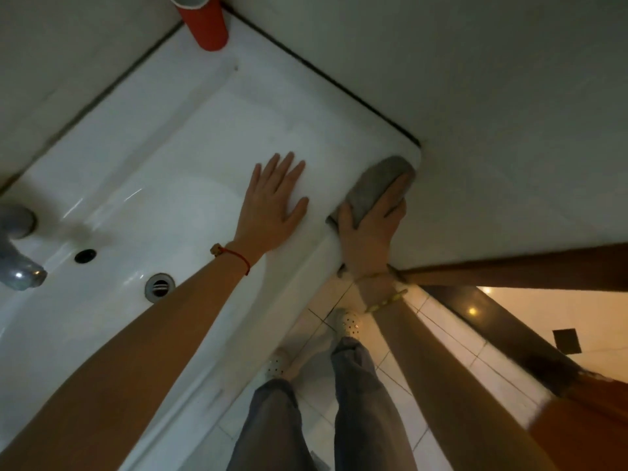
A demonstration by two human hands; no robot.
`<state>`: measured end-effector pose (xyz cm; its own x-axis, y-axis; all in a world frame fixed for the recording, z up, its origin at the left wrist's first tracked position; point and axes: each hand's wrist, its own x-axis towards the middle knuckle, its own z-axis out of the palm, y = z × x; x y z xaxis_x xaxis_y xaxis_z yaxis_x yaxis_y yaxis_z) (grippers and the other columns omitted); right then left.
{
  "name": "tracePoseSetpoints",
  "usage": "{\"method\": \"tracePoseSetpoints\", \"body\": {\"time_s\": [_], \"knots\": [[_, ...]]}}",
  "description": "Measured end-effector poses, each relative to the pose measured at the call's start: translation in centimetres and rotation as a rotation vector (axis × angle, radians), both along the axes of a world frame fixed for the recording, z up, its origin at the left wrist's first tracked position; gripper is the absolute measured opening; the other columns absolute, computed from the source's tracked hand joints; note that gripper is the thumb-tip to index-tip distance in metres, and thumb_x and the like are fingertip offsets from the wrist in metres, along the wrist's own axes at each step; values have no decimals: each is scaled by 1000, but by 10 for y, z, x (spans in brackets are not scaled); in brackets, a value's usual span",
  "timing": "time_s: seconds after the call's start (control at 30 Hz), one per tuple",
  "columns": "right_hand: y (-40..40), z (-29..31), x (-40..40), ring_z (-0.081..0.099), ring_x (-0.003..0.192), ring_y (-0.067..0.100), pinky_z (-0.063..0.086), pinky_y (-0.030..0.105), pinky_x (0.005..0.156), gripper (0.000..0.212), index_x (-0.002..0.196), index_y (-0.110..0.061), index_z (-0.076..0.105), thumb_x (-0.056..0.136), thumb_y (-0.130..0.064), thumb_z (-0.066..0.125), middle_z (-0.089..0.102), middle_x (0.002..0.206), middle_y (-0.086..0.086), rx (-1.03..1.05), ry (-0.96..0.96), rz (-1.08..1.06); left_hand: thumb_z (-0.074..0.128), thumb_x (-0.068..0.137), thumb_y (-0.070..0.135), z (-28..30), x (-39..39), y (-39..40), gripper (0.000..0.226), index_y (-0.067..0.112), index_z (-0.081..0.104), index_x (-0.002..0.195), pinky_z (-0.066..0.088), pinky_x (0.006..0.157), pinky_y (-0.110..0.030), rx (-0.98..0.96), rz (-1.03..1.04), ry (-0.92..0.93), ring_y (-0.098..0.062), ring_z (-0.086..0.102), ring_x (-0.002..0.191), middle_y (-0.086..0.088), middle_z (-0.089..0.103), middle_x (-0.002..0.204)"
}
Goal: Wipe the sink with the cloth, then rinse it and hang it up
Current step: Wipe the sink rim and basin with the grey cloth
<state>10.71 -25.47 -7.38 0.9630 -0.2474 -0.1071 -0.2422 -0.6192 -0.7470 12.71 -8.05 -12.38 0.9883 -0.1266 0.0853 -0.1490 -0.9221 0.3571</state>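
A white sink (190,137) fills the left of the view, its basin holding nothing loose that I can make out: only the round drain (159,286) low in the bowl and a small dark overflow hole (85,255) just up from it. A grey tap (17,253) juts in from the left edge. At the far corner of the sink's ledge stands a red cup (205,23), upright against the wall (its top is cut off by the picture's edge, so what it holds I cannot tell).

The left hand (272,205) lies flat on the sink's right-hand ledge, fingers straight and fanned apart, palm down, holding nothing. A red string bracelet (238,258) circles that wrist.

The grey cloth (370,190) is bunched into a longish wad at the sink's near right corner, right where the rim meets the wall (492,113). Its long axis runs diagonally, from the rim's front edge up and rightward toward the corner, with the rounded far end pointing at the wall. The right hand (370,232) covers its lower end, thumb curled over one side and fingers wrapped along the other, pressing it onto the rim. A beaded bracelet (385,300) sits on that wrist.

Below, grey trousers (353,402) and pale perforated shoes (350,322) stand on a tiled floor (441,348).
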Motion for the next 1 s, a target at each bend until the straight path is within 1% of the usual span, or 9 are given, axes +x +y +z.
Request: {"method": "tracePoseSetpoints", "body": {"time_s": [0.13, 0.3, 0.33, 0.43, 0.57, 0.7, 0.83, 0.93, 1.0], "knots": [[10, -1, -26, 32, 135, 45, 31, 44, 114, 99, 150, -3, -3, 88, -42, 63, 16, 151, 32, 20, 41, 65, 40, 100, 46, 2, 0, -2, 62, 20, 30, 156, 8, 126, -48, 26, 43, 7, -24, 17, 153, -4, 25, 164], [-15, 3, 31, 31, 132, 35, 14, 9, 106, 98, 150, 0, -7, 89, -35, 62, 14, 151, 29, 48, 22, 27, 44, 99, 45, 3, 1, 0, 61, 22, 34, 154, 13, 125, -49, 22, 43, -4, -23, 20, 153, -1, 28, 163], [-19, 4, 45, 32, 132, 36, 14, 8, 107, 95, 150, 2, -5, 90, -33, 61, 16, 150, 30, 38, 0, 6, 45, 99, 45, 3, 1, -1, 60, 22, 35, 154, 12, 125, -48, 18, 45, -9, -22, 20, 153, -1, 29, 163], [-24, 4, 60, 33, 132, 41, 21, 27, 112, 88, 149, 5, 1, 92, -31, 57, 19, 149, 32, 27, -40, -32, 46, 99, 45, 4, 1, 0, 60, 22, 36, 153, 12, 126, -46, -5, 48, -20, -21, 21, 153, 0, 30, 162], [-7, 4, 24, 25, 138, 41, 7, 20, 110, 86, 150, 2, 7, 92, -36, 58, 15, 153, 31, -13, -28, 0, 49, 98, 43, 5, 1, -1, 60, 22, 37, 153, 11, 126, -45, -6, 43, -24, -21, 21, 152, -2, 31, 162], [9, 5, -28, 20, 142, 43, 15, 29, 108, 94, 151, -7, 1, 89, -46, 59, 4, 156, 29, -33, 90, 135, 48, 98, 44, 6, 0, -1, 62, 22, 34, 154, 8, 127, -43, 1, 47, 0, -21, 18, 153, -2, 29, 163], [0, 5, -17, 22, 140, 46, 26, 38, 112, 96, 150, -8, -6, 90, -46, 58, 3, 154, 32, -62, 92, 161, 45, 100, 45, 7, -1, 0, 62, 22, 32, 155, 8, 126, -45, 8, 32, 20, -22, 17, 154, -2, 26, 164], [1, 4, -5, 26, 138, 41, 12, 23, 107, 91, 151, -3, 0, 92, -44, 56, 12, 153, 31, -60, 41, 73, 42, 101, 45, 11, -3, 1, 60, 19, 32, 155, 9, 126, -47, 16, 5, 52, -26, 18, 153, -5, 27, 164], [2, 1, -2, 30, 135, 40, 14, 24, 110, 88, 151, -2, 5, 92, -44, 55, 18, 151, 30, -39, 6, 36, 42, 101, 43, 16, -10, 5, 58, 17, 36, 153, 12, 125, -47, -12, -11, 81, -29, 21, 152, -8, 30, 162]]}}
